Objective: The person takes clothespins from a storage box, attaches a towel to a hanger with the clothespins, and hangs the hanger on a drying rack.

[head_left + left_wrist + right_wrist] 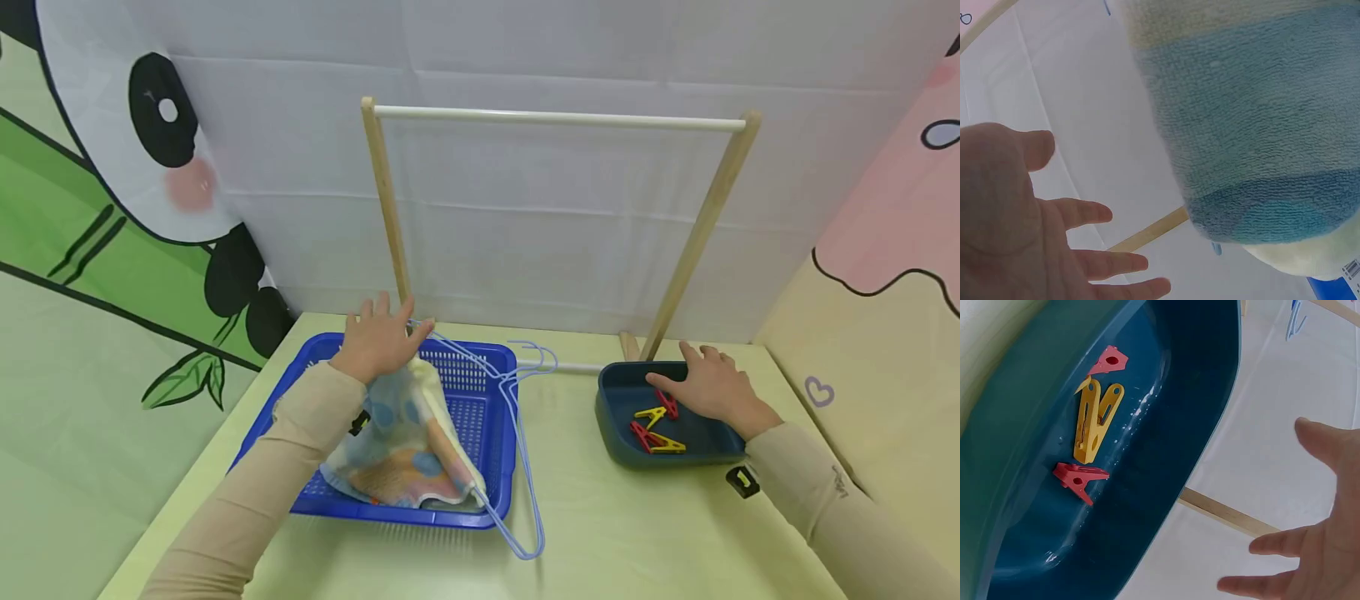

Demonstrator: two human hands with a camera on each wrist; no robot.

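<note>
My left hand (381, 340), fingers spread, is over the back of a blue plastic basket (296, 383). Inside the basket lies a soft patterned towel (397, 450) in blue, cream and orange; it fills much of the left wrist view, beside the hand. Light-blue wire hangers (528, 467) lean across the basket's right side, one end tucked under the towel's corner. On the right, my right hand (712, 387) is held with straight fingers above a dark teal tub (615, 442). Red clothespins (1079, 479) and yellow clothespins (1089, 422) lie on its bottom. Neither hand holds anything.
Behind the basket and tub stands a rack with wooden posts (693, 237) and a white top bar (558, 119). A lower white bar (577, 367) runs near the pale yellow tabletop (562, 517). Cloth walls with cartoon prints enclose the back and sides.
</note>
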